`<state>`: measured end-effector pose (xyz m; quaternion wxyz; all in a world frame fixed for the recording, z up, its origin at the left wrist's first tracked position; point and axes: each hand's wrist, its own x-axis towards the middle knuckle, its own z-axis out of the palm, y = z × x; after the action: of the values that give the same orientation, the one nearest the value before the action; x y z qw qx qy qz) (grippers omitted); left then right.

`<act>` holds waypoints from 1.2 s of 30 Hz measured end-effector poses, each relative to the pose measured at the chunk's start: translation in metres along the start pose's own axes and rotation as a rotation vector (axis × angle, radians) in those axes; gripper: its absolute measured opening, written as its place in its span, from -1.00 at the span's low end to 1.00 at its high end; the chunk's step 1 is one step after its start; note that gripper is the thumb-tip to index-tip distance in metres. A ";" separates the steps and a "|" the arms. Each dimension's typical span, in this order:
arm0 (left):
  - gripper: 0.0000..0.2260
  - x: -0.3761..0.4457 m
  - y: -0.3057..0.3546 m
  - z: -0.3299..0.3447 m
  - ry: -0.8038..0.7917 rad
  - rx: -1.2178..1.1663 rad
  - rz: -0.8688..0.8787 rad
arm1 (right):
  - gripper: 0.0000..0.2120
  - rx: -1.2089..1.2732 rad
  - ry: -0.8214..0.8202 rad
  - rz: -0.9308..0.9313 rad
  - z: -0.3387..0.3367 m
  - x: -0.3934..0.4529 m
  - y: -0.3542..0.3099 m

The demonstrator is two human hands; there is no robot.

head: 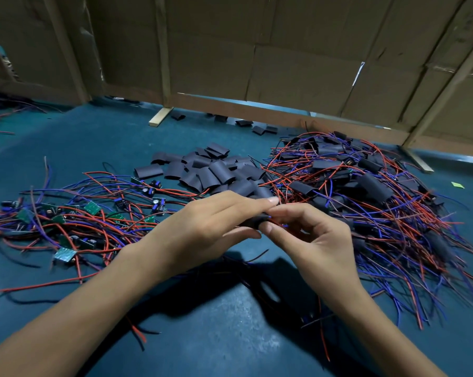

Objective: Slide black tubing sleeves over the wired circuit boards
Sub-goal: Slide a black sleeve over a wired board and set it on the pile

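Observation:
Above the blue table, my left hand (210, 227) and my right hand (308, 238) meet on one black tubing sleeve (255, 221). My left fingers and thumb grip its left part. My right thumb and forefinger pinch its right end, where red and blue wires come out. The board inside is hidden. A pile of loose black sleeves (210, 170) lies behind my hands. Bare green circuit boards with red and blue wires (74, 216) are spread on the left. A heap of sleeved boards (366, 186) lies on the right.
Cardboard panels on wooden frames (257, 63) wall off the back of the blue table (216, 336). A few stray sleeves (262, 129) lie at the foot of the panels. Loose wires trail under my forearms toward the near edge.

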<state>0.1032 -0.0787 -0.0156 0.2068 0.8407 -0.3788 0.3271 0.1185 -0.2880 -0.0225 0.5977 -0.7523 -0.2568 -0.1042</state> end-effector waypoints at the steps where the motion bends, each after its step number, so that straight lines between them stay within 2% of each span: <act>1: -0.54 0.000 0.000 -0.001 -0.006 -0.013 -0.007 | -0.81 -0.005 0.022 -0.003 -0.001 0.000 -0.001; 3: -0.50 0.000 -0.003 -0.004 -0.015 -0.008 -0.061 | -0.83 -0.022 0.111 -0.055 -0.007 0.003 -0.003; 6: -0.51 -0.006 -0.016 -0.009 -0.067 0.086 -0.220 | -0.85 -0.165 0.361 -0.214 -0.031 0.010 -0.007; 8: -0.53 -0.012 -0.028 -0.010 -0.200 0.165 -0.331 | -0.89 -0.290 0.519 -0.250 -0.051 0.016 -0.005; 11: -0.51 -0.021 -0.041 -0.005 -0.470 0.213 -0.472 | -0.82 -0.608 0.626 -0.114 -0.075 0.025 0.004; 13: -0.55 -0.023 -0.043 0.000 -0.541 0.226 -0.518 | -0.73 -0.843 0.577 0.004 -0.078 0.026 0.009; 15: -0.51 -0.022 -0.044 0.003 -0.560 0.244 -0.555 | -0.65 -0.845 0.550 0.074 -0.069 0.024 0.007; 16: -0.48 -0.021 -0.044 0.006 -0.580 0.260 -0.564 | -0.65 -0.815 0.545 0.036 -0.062 0.022 0.005; 19: -0.51 -0.015 -0.040 0.015 -0.630 0.278 -0.509 | -0.75 -0.725 0.432 -0.276 -0.040 0.014 -0.001; 22: -0.59 -0.009 -0.037 0.020 -0.645 0.292 -0.459 | -0.85 -0.599 0.126 -0.420 -0.017 0.007 -0.001; 25: -0.54 -0.006 -0.037 0.019 -0.662 0.295 -0.467 | -0.81 -0.610 -0.302 -0.309 -0.001 -0.004 0.007; 27: -0.50 -0.009 -0.037 0.015 -0.611 0.245 -0.465 | -0.75 -0.688 -0.520 -0.221 0.002 -0.006 0.013; 29: -0.48 -0.014 -0.037 0.005 -0.492 0.178 -0.455 | -0.81 -0.706 -0.575 -0.223 0.000 -0.004 0.014; 33: -0.55 -0.019 -0.041 -0.016 -0.268 0.065 -0.471 | -0.92 -0.767 -0.581 -0.229 -0.009 0.002 0.008; 36: -0.58 -0.020 -0.045 -0.025 -0.220 0.060 -0.556 | -0.93 -0.828 -0.462 -0.198 -0.017 0.005 0.001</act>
<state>0.1176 -0.0254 -0.0169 0.2214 0.9483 -0.1443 0.1759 0.1255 -0.3028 -0.0168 0.1623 -0.9024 -0.3902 -0.0842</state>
